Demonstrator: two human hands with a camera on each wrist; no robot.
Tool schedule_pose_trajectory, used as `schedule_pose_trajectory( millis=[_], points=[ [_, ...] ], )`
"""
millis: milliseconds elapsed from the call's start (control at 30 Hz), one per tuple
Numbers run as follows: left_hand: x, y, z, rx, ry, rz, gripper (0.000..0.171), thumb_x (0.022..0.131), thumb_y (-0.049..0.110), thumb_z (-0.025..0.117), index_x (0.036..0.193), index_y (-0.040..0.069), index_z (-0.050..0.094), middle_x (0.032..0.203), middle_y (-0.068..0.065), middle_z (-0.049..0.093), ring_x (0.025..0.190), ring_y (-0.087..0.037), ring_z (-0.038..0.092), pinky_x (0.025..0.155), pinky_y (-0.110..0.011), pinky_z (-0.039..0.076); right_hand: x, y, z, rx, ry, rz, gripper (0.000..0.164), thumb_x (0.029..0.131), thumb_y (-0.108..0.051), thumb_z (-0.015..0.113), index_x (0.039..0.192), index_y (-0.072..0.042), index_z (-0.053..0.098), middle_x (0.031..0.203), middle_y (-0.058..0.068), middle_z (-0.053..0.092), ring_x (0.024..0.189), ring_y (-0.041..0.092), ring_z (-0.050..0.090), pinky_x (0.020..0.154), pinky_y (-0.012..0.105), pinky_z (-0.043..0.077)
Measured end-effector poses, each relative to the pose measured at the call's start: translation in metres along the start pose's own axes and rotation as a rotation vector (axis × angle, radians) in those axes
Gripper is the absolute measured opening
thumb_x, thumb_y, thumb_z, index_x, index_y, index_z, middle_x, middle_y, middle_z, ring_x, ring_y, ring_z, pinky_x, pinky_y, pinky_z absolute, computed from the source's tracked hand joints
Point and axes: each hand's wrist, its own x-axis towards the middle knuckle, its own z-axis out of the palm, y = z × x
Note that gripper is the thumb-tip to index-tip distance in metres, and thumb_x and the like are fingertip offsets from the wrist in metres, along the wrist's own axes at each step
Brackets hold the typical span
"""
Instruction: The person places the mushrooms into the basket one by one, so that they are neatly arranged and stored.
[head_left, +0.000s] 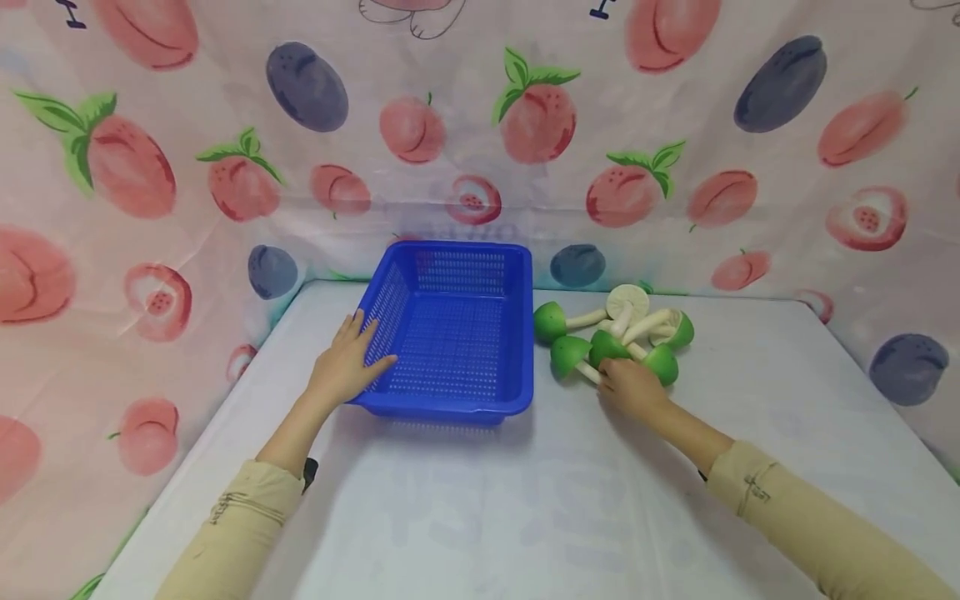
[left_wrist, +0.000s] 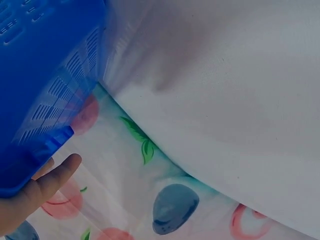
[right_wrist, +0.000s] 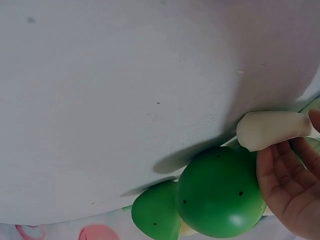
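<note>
On the left rim of a blue plastic basket [head_left: 527,333] rests my left hand [head_left: 343,368], its fingers straight and spread, thumb toward the inside. The left wrist view catches extended fingers [left_wrist: 57,175] beside the basket's wall. My right hand [head_left: 633,388] is at the front of a pile of toy mushrooms with green caps and white stems. Between its thumb and fingers it pinches the pale stem [right_wrist: 272,130] of the front-left mushroom [head_left: 568,356]. Behind its fingers are a green-capped mushroom [head_left: 662,365] and a large dotted green cap [right_wrist: 222,192].
More mushrooms lie close together behind: a green-capped one [head_left: 550,322] beside the basket and one showing its white underside [head_left: 628,302]. All stand on a white-covered table [head_left: 465,508]. A fruit-print cloth [head_left: 480,108] hangs behind and along the sides.
</note>
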Motion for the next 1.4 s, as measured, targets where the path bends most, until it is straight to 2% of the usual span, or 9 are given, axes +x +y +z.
schedule_pose_trajectory(
  millis=[200, 567, 833, 1133, 1400],
  points=[
    [-0.001, -0.003, -0.003, -0.003, -0.009, -0.012, 0.075, 0.093, 0.041, 0.052, 0.146, -0.004, 0.025, 0.154, -0.029, 0.009, 0.144, -0.044, 0.006, 0.102, -0.069, 0.027, 0.002, -0.002, 0.002, -0.003, 0.054, -0.030, 0.007, 0.077, 0.006, 0.067, 0.083, 0.005, 0.063, 0.076, 0.015, 0.067, 0.066, 0.022, 0.062, 0.058, 0.035, 0.052],
    [0.001, 0.000, 0.001, -0.006, -0.012, -0.003, 0.074, 0.093, 0.043, 0.052, 0.147, 0.000, 0.026, 0.156, -0.025, 0.009, 0.145, -0.040, 0.005, 0.097, -0.070, 0.032, -0.007, 0.004, 0.002, 0.034, 0.073, -0.021, 0.012, 0.079, 0.005, 0.065, 0.091, 0.008, 0.065, 0.083, 0.020, 0.068, 0.075, 0.030, 0.066, 0.065, 0.041, 0.054],
    [0.000, -0.002, -0.001, -0.008, -0.015, -0.018, 0.071, 0.094, 0.043, 0.051, 0.146, 0.000, 0.029, 0.155, -0.025, 0.009, 0.145, -0.041, 0.005, 0.097, -0.070, 0.032, -0.004, -0.002, -0.009, 0.071, 0.066, -0.027, 0.015, 0.082, 0.004, 0.062, 0.097, 0.009, 0.065, 0.087, 0.020, 0.069, 0.075, 0.027, 0.065, 0.063, 0.039, 0.053],
    [0.000, -0.003, 0.000, -0.009, -0.014, -0.018, 0.068, 0.093, 0.042, 0.052, 0.144, 0.001, 0.034, 0.155, -0.025, 0.010, 0.145, -0.040, 0.006, 0.098, -0.070, 0.032, -0.005, -0.006, -0.031, 0.155, 0.070, -0.042, 0.019, 0.085, -0.001, 0.064, 0.100, 0.009, 0.064, 0.082, 0.017, 0.068, 0.069, 0.022, 0.061, 0.059, 0.033, 0.050],
    [0.000, -0.003, 0.000, -0.010, -0.007, -0.020, 0.065, 0.093, 0.041, 0.052, 0.143, 0.002, 0.038, 0.155, -0.025, 0.010, 0.145, -0.041, 0.006, 0.098, -0.070, 0.031, 0.007, -0.006, -0.042, 0.279, 0.041, -0.027, 0.023, 0.089, -0.001, 0.059, 0.109, 0.012, 0.060, 0.099, 0.029, 0.067, 0.084, 0.039, 0.066, 0.073, 0.046, 0.055]
  ],
)
